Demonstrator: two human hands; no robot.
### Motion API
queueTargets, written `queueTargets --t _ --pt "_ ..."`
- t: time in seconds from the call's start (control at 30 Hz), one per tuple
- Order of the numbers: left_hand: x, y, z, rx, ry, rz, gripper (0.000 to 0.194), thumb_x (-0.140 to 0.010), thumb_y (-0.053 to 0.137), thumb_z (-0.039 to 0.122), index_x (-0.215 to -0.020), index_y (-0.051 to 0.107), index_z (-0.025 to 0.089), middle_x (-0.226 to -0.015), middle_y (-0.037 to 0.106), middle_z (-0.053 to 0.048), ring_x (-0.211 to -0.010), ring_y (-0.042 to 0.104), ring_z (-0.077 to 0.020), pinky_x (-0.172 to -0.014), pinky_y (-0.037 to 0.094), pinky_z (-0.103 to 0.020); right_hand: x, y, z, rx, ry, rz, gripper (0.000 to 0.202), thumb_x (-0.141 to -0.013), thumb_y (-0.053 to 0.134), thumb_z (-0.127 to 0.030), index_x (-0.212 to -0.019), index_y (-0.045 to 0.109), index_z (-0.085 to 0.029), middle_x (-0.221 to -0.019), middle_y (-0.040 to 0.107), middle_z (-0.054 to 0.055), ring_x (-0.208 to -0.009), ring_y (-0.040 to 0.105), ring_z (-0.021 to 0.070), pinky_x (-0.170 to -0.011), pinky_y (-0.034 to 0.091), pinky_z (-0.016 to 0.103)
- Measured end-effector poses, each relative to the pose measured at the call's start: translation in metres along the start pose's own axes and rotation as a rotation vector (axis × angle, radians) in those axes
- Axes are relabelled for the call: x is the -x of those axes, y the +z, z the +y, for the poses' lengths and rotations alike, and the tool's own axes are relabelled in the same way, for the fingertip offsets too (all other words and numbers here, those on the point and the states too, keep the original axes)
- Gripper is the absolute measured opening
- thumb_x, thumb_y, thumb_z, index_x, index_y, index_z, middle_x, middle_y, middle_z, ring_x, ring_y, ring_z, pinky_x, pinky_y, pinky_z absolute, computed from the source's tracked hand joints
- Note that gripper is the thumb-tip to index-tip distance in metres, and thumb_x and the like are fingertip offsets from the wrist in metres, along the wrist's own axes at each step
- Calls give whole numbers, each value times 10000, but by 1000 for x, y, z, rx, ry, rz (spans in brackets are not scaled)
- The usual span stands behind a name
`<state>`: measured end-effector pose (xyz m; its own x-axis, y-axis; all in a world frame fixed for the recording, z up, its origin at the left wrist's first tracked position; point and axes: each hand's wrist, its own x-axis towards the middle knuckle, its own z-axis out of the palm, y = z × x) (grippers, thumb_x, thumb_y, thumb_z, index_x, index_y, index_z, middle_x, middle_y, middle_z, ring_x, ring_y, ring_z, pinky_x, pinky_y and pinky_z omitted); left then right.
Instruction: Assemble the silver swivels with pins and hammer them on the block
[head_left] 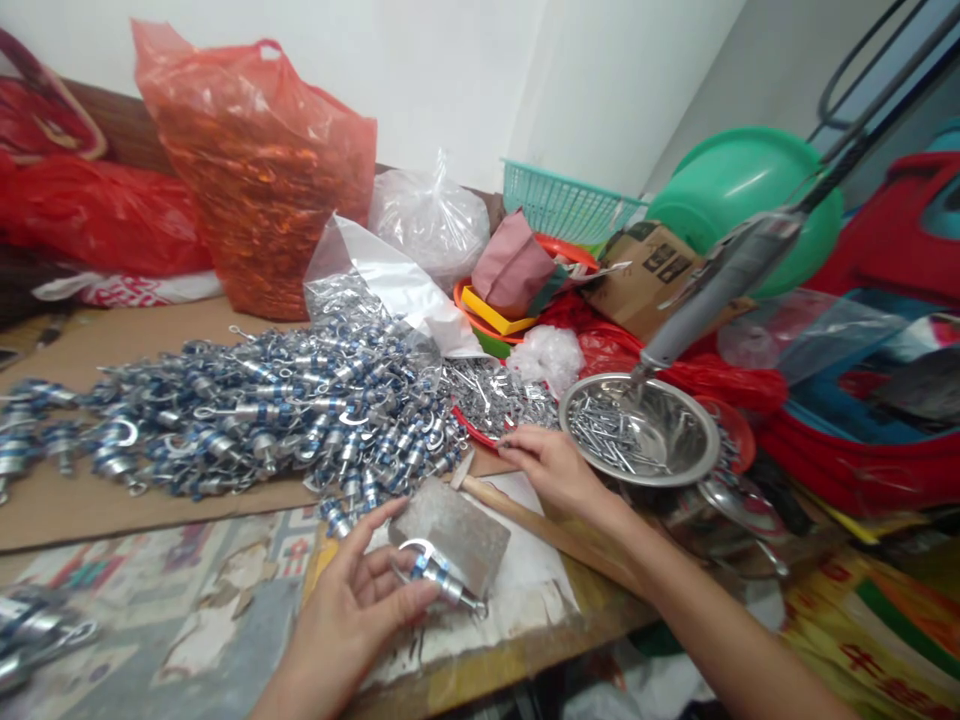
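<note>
My left hand point(360, 605) holds a silver and blue metal fitting point(442, 578) with a hook at one end and a small ring at the other, its thumb and fingers around the hook side. The fitting lies over the near edge of a flat metal block point(454, 535). My right hand point(551, 465) is at the rim of a red tray of small metal parts point(502, 395), its fingertips pinched together; whatever they hold is too small to name. A hammer with a wooden handle point(517, 512) lies between the block and my right forearm.
A large heap of similar fittings point(300, 400) covers the cardboard at left and centre. A steel bowl point(697, 455) with long pins stands at right. Behind are an orange bag point(255, 180), a green basin point(757, 190) and a cardboard box point(645, 275). More fittings point(34, 630) lie at lower left.
</note>
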<state>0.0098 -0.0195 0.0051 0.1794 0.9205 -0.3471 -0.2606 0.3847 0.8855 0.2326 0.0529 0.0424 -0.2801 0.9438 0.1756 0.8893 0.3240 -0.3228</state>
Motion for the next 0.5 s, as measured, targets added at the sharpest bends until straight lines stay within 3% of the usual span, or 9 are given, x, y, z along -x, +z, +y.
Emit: queueTargets --t 0.13,0.23,0.4,0.5 --pt "3 2 2 -34 3 50 715 -539 755 337 -1199 505 223 -775 663 -19 -705 634 -204 -567 501 -280 26 -8 -50 1 -254 -95 166 -858 452 -167 -839 616 -158 -799 625 34 -743 562 136 -667 417 240" --pt "7 5 4 -75 38 74 667 -559 740 349 -1187 538 254 -759 655 5 -671 615 -191 -554 509 -284 26 -8 -73 137 -348 -180 199 -854 427 -205 -804 605 -132 -777 632 71 -708 561 171 -629 412 275" --pt "7 5 3 -146 90 49 529 -579 728 363 -1086 633 247 -658 644 13 -573 565 -156 -527 519 -284 16 -1 -87 256 -416 -330 243 -819 426 -236 -730 622 -122 -717 645 90 -638 568 190 -577 396 291" --pt "5 3 0 -169 99 30 452 -592 722 348 -1021 677 213 -573 641 8 -521 542 -145 -524 515 -281 17 2 -87 265 -437 -276 231 -825 432 -241 -732 616 -137 -718 629 71 -648 558 174 -591 389 280"
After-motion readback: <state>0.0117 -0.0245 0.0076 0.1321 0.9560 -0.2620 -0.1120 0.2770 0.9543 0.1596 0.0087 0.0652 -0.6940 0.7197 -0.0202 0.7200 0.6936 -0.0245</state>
